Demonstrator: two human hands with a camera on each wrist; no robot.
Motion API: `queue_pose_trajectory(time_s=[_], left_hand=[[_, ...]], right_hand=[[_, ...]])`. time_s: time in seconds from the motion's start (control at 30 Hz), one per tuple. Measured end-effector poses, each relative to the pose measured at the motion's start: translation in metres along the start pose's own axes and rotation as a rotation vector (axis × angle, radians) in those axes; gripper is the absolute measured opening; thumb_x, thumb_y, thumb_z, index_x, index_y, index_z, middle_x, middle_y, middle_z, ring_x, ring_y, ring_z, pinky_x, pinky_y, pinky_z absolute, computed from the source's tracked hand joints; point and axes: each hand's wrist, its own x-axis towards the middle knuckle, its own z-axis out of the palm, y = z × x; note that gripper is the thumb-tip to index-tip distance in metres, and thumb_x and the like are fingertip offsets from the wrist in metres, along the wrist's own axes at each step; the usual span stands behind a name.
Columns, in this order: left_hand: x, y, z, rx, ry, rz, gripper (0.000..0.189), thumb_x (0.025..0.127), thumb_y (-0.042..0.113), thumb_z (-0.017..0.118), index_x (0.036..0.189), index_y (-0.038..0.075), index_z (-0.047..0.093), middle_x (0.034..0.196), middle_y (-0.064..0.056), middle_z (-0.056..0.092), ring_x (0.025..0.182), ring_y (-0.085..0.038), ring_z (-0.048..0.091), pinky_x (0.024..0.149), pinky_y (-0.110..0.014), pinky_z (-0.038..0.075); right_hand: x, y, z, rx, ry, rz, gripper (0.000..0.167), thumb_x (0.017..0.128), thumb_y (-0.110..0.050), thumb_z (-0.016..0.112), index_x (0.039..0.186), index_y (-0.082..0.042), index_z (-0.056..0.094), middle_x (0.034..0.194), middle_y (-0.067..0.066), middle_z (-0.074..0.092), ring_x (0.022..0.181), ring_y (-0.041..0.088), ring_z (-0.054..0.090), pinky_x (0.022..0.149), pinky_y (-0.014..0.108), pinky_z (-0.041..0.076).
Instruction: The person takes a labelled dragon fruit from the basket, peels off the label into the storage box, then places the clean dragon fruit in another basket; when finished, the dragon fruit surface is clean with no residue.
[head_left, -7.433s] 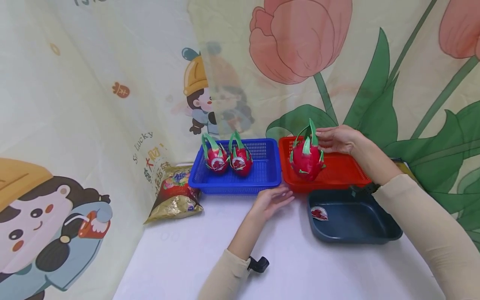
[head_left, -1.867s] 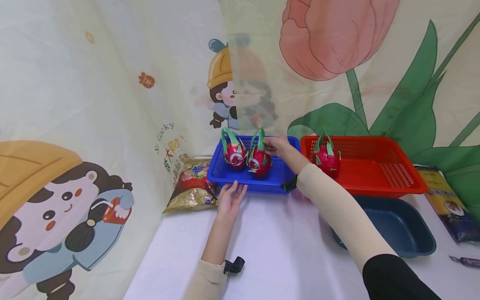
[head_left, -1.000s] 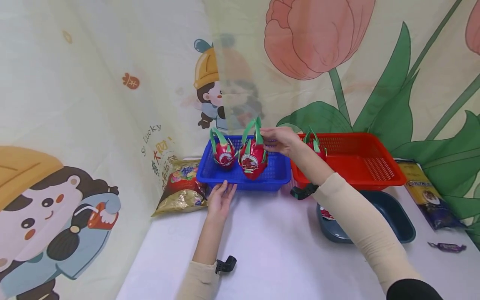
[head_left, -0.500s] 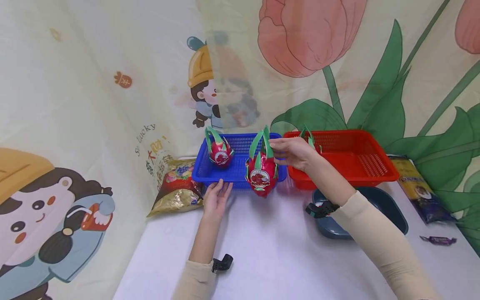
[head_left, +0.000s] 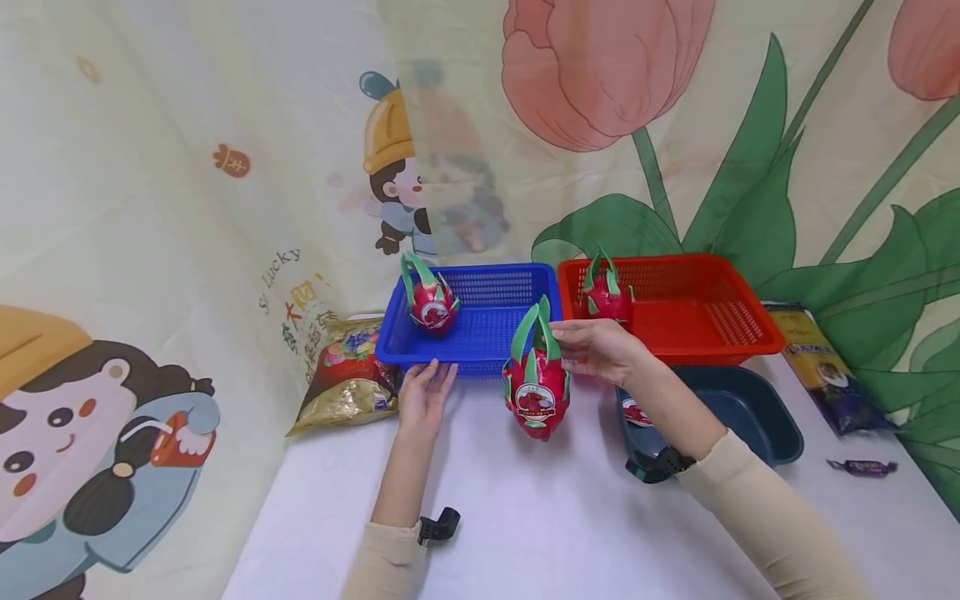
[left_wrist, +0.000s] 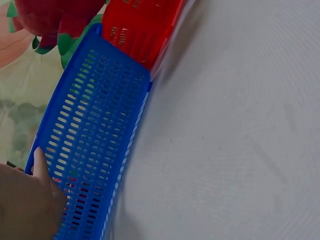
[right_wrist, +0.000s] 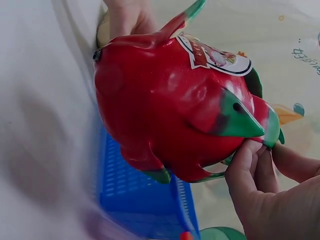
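Observation:
My right hand (head_left: 600,348) pinches the green leaves at the top of a red dragon fruit (head_left: 536,396) bearing a round sticker. The fruit hangs upright in front of the blue basket's right front corner; its red body fills much of the right wrist view. Another dragon fruit (head_left: 433,310) sits at the left inside the blue basket (head_left: 487,363). A third dragon fruit (head_left: 607,298) is in the left end of the red basket (head_left: 675,348). My left hand (head_left: 423,402) has its fingers extended against the blue basket's front, one fingertip at the rim in the left wrist view.
A dark blue-grey basin (head_left: 750,417) with a sticker on its left wall stands before the red basket. A gold-and-red bag (head_left: 347,375) leans left of the blue basket. At right lie a yellow-and-blue packet (head_left: 828,375) and a purple-wrapped candy (head_left: 862,468).
The dragon fruit held earliest now sits in the red basket. My right hand has lifted another from the blue basket and drawn it forward. My left hand has moved left to the blue basket's front.

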Motion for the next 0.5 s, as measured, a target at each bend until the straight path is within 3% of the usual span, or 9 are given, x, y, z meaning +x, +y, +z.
queue_pose_trajectory(time_s=[0.17,0.37,0.5], left_hand=[[-0.001,-0.001,-0.001,0.008,-0.008,0.011,0.031,0.097,-0.021,0.046,0.114,0.004,0.041,0.114,-0.014,0.047,0.096,-0.022,0.062,0.102,-0.045,0.058],[-0.001,-0.003,-0.001,0.027,-0.050,0.022,0.044,0.090,-0.031,0.036,0.117,0.004,0.038,0.125,-0.018,0.042,0.121,-0.030,0.048,0.105,-0.044,0.055],[-0.002,-0.004,-0.002,0.013,-0.055,0.031,0.047,0.087,-0.033,0.031,0.117,0.004,0.037,0.127,-0.019,0.040,0.128,-0.033,0.043,0.107,-0.047,0.053]], right_hand=[[-0.002,0.017,-0.004,0.005,0.021,0.024,0.049,0.103,-0.017,0.066,0.149,-0.002,0.055,0.108,0.004,0.074,0.103,0.024,0.068,0.087,0.033,0.062],[-0.003,0.036,-0.008,0.020,0.039,0.055,0.048,0.103,-0.015,0.066,0.148,0.000,0.056,0.107,0.006,0.076,0.098,0.023,0.071,0.085,0.033,0.063],[-0.003,0.046,-0.009,0.010,0.035,0.074,0.046,0.102,-0.016,0.066,0.145,-0.001,0.059,0.105,0.005,0.077,0.097,0.023,0.073,0.087,0.035,0.063]])
